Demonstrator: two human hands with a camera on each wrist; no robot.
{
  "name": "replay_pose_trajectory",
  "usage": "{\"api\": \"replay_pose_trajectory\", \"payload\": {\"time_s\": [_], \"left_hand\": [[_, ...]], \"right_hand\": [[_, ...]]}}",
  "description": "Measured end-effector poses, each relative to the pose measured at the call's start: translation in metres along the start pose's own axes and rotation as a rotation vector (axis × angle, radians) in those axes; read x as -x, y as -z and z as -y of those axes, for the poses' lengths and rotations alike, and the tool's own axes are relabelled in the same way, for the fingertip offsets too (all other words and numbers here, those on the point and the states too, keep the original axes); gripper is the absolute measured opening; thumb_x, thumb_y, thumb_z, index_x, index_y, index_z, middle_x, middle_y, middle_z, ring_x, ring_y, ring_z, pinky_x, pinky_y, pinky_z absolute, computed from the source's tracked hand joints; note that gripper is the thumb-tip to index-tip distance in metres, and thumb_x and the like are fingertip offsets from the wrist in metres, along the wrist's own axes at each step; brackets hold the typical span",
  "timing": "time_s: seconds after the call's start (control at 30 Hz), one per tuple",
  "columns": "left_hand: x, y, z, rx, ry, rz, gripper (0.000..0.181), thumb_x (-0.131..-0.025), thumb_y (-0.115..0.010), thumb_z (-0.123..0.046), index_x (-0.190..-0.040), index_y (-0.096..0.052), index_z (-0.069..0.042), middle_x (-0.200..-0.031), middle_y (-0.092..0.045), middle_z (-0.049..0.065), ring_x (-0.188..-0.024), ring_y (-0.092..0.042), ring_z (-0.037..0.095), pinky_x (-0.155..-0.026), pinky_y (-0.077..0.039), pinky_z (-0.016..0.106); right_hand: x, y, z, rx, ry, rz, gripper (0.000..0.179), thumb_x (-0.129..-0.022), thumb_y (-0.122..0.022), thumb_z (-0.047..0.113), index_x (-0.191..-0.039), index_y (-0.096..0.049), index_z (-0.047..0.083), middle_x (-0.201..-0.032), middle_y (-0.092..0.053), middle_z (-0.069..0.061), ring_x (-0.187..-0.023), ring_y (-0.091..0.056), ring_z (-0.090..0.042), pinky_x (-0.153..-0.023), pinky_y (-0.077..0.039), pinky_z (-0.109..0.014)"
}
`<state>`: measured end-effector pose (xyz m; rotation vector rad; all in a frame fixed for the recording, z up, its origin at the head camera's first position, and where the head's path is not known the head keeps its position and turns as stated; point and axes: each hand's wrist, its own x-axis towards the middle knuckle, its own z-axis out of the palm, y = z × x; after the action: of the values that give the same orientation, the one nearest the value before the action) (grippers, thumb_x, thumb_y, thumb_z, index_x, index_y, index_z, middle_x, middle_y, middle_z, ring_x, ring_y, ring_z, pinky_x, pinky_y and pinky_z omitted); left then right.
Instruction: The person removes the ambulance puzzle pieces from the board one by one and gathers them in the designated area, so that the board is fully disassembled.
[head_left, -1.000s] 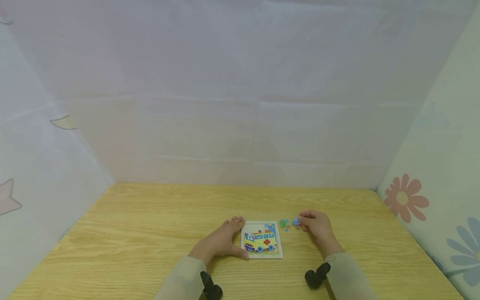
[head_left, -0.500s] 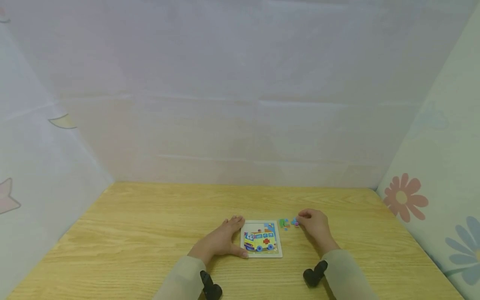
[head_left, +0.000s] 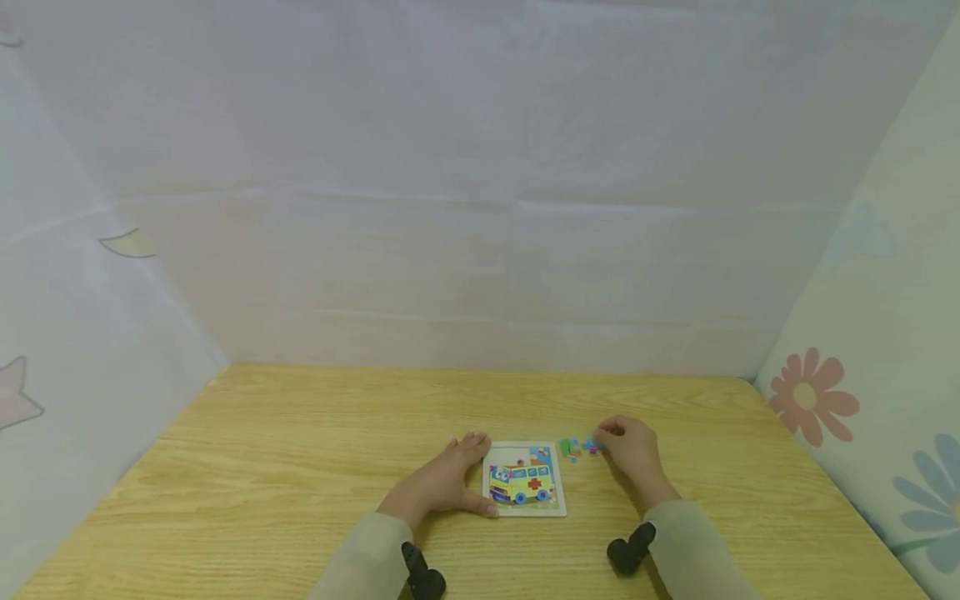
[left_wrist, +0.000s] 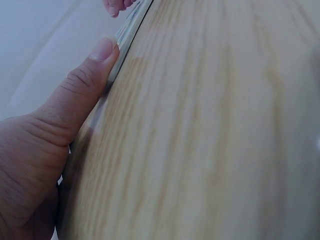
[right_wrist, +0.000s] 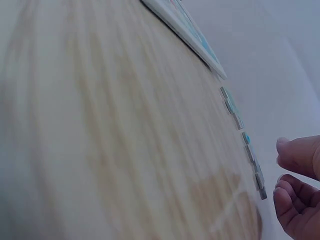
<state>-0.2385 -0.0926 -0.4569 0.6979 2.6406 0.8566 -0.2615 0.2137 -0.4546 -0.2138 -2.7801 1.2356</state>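
My left hand (head_left: pixel 444 481) spreads along the left side of a small framed jigsaw puzzle (head_left: pixel 523 513). Its straight thumb (left_wrist: pixel 82 82) presses on the near edge, and the other fingers reach the far left corner. Inside the frame is a yellow ambulance picture with a bare pale area at the upper left. My right hand (head_left: pixel 633 454) is right of the frame, fingertips at a blue and purple puzzle piece (head_left: pixel 592 447). In the right wrist view its thumb and fingers stand apart, beside flat pieces (right_wrist: pixel 254 165) on the table. A green and orange piece (head_left: pixel 568 449) lies nearer the frame.
Everything rests on a wood-grain table (head_left: pixel 315 467). A pale cloth wall (head_left: pixel 480 250) rises behind it, and a flower-printed cloth (head_left: pixel 847 333) hangs at the right. Each sleeve has a black device at the wrist, such as the right wrist mount (head_left: pixel 630 550).
My right hand has shifted slightly left and away from me at the blue and purple piece, with more of the piece showing. The left hand and framed puzzle stay in place.
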Motion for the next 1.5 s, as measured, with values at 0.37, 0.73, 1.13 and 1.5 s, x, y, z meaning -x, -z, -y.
{"api": "replay_pose_trajectory", "payload": {"time_s": [0.37,0.73,1.13,1.5], "left_hand": [[0.000,0.000,-0.001,-0.014,-0.017,0.003,0.109,-0.063,-0.076,-0.055,-0.146,-0.026,-0.006,-0.154,-0.019,0.010,-0.142,-0.009,0.033,-0.113,-0.014,0.052],[0.001,0.000,-0.001,-0.005,-0.023,0.006,0.108,-0.064,-0.077,-0.055,-0.146,-0.026,-0.006,-0.154,-0.018,0.011,-0.142,-0.009,0.034,-0.113,-0.013,0.054],[0.001,0.001,-0.002,-0.009,-0.008,0.003,0.107,-0.064,-0.076,-0.054,-0.147,-0.026,-0.007,-0.154,-0.017,0.011,-0.141,-0.008,0.038,-0.112,-0.015,0.055],[0.000,0.000,0.000,-0.010,-0.007,-0.005,0.109,-0.062,-0.077,-0.056,-0.147,-0.026,-0.008,-0.154,-0.018,0.009,-0.141,-0.008,0.036,-0.113,-0.014,0.054]], "right_hand": [[0.005,0.004,0.016,-0.102,0.010,0.016,0.024,-0.089,-0.061,0.022,-0.103,-0.066,0.003,-0.098,-0.065,-0.009,-0.090,-0.058,-0.022,-0.073,-0.051,-0.032],[0.014,-0.001,0.034,-0.228,0.004,0.051,0.031,-0.090,-0.060,0.021,-0.113,-0.060,0.000,-0.111,-0.061,-0.015,-0.104,-0.054,-0.028,-0.088,-0.047,-0.041],[0.020,-0.019,0.043,-0.305,0.009,0.096,0.031,-0.089,-0.062,0.021,-0.113,-0.061,0.002,-0.106,-0.062,-0.011,-0.097,-0.057,-0.022,-0.081,-0.050,-0.033],[0.025,-0.030,0.050,-0.291,0.061,0.165,0.027,-0.088,-0.063,0.016,-0.111,-0.064,0.002,-0.104,-0.065,-0.007,-0.098,-0.059,-0.021,-0.085,-0.051,-0.037]]}}
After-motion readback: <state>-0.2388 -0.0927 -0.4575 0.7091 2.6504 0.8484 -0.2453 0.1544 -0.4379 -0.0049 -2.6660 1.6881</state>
